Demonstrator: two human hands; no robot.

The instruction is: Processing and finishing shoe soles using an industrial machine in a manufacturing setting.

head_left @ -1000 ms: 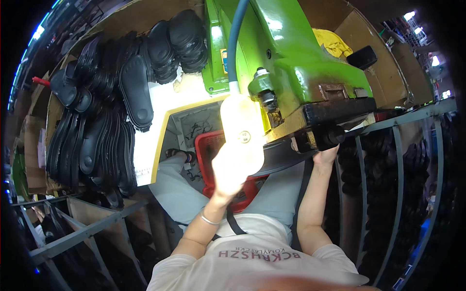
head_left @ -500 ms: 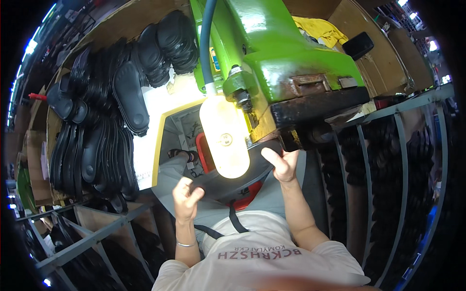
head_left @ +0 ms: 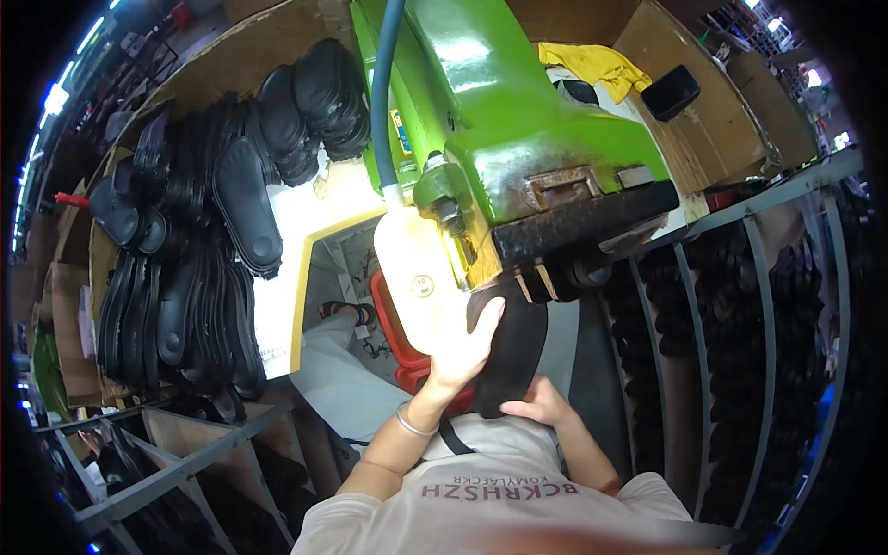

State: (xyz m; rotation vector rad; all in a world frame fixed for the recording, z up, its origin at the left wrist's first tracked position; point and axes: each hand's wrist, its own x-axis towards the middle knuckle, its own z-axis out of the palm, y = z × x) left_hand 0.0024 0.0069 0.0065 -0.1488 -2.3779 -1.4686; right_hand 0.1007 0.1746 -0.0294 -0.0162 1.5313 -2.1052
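A black shoe sole (head_left: pixel 514 351) stands nearly lengthwise to me, its far end under the head of a green machine (head_left: pixel 555 139). My left hand (head_left: pixel 462 356) is closed on the sole's left edge near that end, thumb along it, the other fingers partly lost in the lamp's glare. At the near end, close to my shirt, my right hand (head_left: pixel 542 403) grips the sole, thumb on the edge. A bright oblong work lamp (head_left: pixel 416 268) hangs just left of the machine head, right by my left hand.
Many black soles (head_left: pixel 245 208) stand stacked in a cardboard box on the left. A yellow cloth (head_left: pixel 597 67) and a small black tray (head_left: pixel 671 92) lie at the back right. Metal racks (head_left: pixel 763 305) with more soles flank me. A red stool (head_left: pixel 393 324) shows below.
The sole has swung from lying crosswise under the lamp to lengthwise. My left hand moved right and up to its far part; my right hand moved down to its near end.
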